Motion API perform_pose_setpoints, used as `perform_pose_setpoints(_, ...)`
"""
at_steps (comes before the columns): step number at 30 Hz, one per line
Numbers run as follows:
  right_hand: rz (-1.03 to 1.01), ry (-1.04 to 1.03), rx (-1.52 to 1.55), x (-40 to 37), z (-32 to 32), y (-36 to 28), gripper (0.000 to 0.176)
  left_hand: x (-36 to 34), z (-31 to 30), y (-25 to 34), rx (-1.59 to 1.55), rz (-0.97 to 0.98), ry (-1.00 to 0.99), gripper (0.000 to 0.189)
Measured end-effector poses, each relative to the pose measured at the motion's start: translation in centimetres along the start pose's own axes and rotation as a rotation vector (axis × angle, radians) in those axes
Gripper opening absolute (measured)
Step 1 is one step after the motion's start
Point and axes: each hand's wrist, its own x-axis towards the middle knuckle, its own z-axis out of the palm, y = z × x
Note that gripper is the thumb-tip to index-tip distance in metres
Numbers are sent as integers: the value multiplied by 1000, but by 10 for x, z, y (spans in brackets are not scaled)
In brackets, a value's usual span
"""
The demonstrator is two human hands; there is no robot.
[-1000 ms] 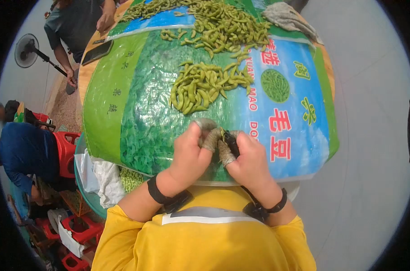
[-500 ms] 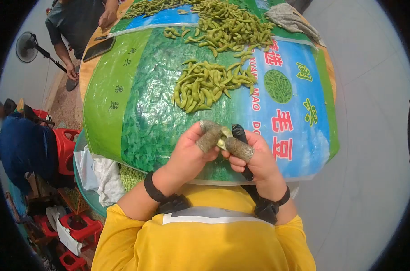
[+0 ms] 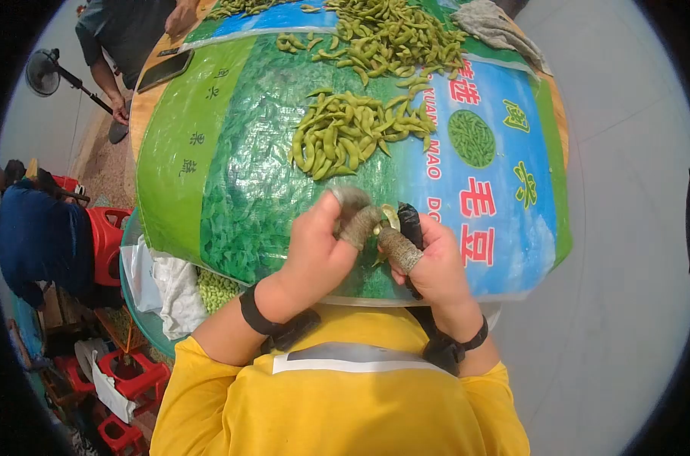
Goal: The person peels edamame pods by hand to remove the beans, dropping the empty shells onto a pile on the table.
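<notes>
Between my hands, above the table's near edge, is a green edamame pod (image 3: 391, 216) that looks split, with pale green showing. My left hand (image 3: 320, 242) is closed, its grey-covered thumb and finger pinching at the pod's left side. My right hand (image 3: 434, 262) grips the pod from the other side with a grey-covered thumb and a finger wrapped in black. Part of the pod is hidden by the fingertips. Just beyond my hands lies a small heap of pods (image 3: 345, 137) on the printed green and blue sheet (image 3: 246, 182).
A larger pile of pods (image 3: 398, 38) spreads at the back, beside a grey cloth (image 3: 497, 30). A phone (image 3: 166, 70) lies at the left edge. Below it, a teal basin (image 3: 132, 292) holds shelled beans (image 3: 218, 291) and a white cloth (image 3: 179, 292). Another person (image 3: 124, 38) is at the back left.
My left hand has lifted and turned slightly, with its thumb further up. The pod between my fingers now shows more of its opened side. The view has shifted a little.
</notes>
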Motion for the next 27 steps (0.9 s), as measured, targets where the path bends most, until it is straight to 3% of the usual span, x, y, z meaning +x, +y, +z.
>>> perform_pose_setpoints(1, 1, 0, 0, 0, 0, -1, 18, -1, 0, -3, 382, 294, 43, 16)
perform_pose_setpoints(5, -60, 12, 25, 1, -2, 2, 18, -7, 3, 7, 311, 253, -71, 16)
perform_pose_setpoints(6, -77, -37, 59, 2, -4, 3, 17, -8, 5, 2, 123, 109, -97, 15)
perform_pose_setpoints(7, -76, -36, 59, 2, -4, 1, 17, -8, 6, 0, 122, 108, -98, 15)
perform_pose_setpoints(9, 2, -115, 169, 3, -4, -5, 17, -5, 6, -3, -323, -154, -122, 13)
perform_pose_setpoints(11, -5, -115, 146, 4, -3, -7, 17, -3, 4, -3, -435, -216, -98, 12)
perform_pose_setpoints(13, -14, -112, 123, 4, -4, -7, 17, 1, -6, -7, -816, -479, -195, 12)
perform_pose_setpoints(17, -48, -78, -12, 3, -7, 0, 20, 0, -7, -6, -724, -433, -180, 13)
perform_pose_setpoints(20, -101, -19, -116, 3, -5, -3, 23, -2, -1, -1, -464, -405, -115, 12)
perform_pose_setpoints(25, -259, 106, -342, 2, -3, 0, 22, -3, 1, -6, -311, -218, -121, 10)
perform_pose_setpoints(27, -329, 149, -628, 1, -4, -2, 24, -5, 0, -5, -282, -223, -96, 9)
